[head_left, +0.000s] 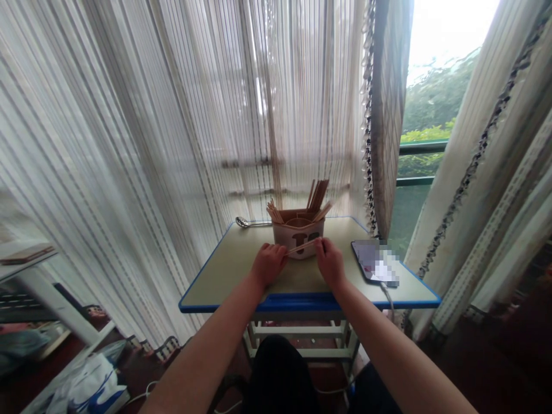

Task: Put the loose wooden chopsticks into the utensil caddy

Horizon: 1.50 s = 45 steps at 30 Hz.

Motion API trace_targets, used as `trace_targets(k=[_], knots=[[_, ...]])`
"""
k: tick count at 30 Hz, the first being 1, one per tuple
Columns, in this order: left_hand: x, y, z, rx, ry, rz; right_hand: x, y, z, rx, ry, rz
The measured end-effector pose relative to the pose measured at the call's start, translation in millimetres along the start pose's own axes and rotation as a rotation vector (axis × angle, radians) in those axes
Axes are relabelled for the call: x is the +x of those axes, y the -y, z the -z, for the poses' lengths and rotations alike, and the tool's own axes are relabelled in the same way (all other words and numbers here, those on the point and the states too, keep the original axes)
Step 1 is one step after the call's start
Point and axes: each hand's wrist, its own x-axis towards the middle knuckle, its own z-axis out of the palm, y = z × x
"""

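A pale utensil holder [280, 234] with brown shapes on its front stands on the small desk [224, 264]. Long brown chopsticks [318, 194] lean up out of its back compartment, and lighter wooden sticks [275, 213] poke out at its left and right. In front of the holder, a pair of thin pale chopsticks [303, 247] spans the gap between my hands, nearly level and slightly higher at the right. My left hand [271, 264] closes around their left end, low over the desktop. Their right end is pinched in the fingers of my right hand [329, 261].
A slotted metal spoon [242, 222] lies at the desk's back left. To the right is a phone [373, 263] with a white cable [388, 294] hanging over the front edge. Curtains [194, 115] hang close behind. Bags [92, 382] sit on the floor at left.
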Motion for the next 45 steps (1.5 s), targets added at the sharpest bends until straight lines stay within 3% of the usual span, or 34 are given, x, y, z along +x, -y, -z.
trace_targets(k=[3, 11, 23, 27, 31, 35, 37, 39, 45], knots=[[1, 1, 1.0, 0.017, 0.037, 0.007, 0, 0, 1, 0.104, -0.012, -0.046], [2, -4, 2.3, -0.018, 0.062, 0.035, -3, -2, -12, 0.440, 0.263, -0.139], [4, -3, -5.6, -0.063, 0.024, -0.013, -9, 9, -14, 0.709, 0.352, -0.138], [4, -1, -12.2, -0.105, -0.033, 0.055, 11, 22, 3, 0.637, 0.191, -0.082], [5, 4, -21.3, -0.123, -0.133, 0.136, 59, 45, 41, 0.548, 0.014, 0.011], [7, 8, -27.0, -0.157, -0.135, 0.133, 108, 61, 72, 0.397, -0.116, 0.144], [8, 8, -27.3, -0.174, -0.120, 0.125, 125, 61, 76, 0.245, -0.159, 0.165], [7, 9, -26.5, -0.184, -0.118, 0.130, 133, 57, 72, 0.067, -0.124, 0.170], [5, 9, -23.0, -0.209, -0.148, 0.184, 130, 46, 54, -0.479, 0.009, 0.221]])
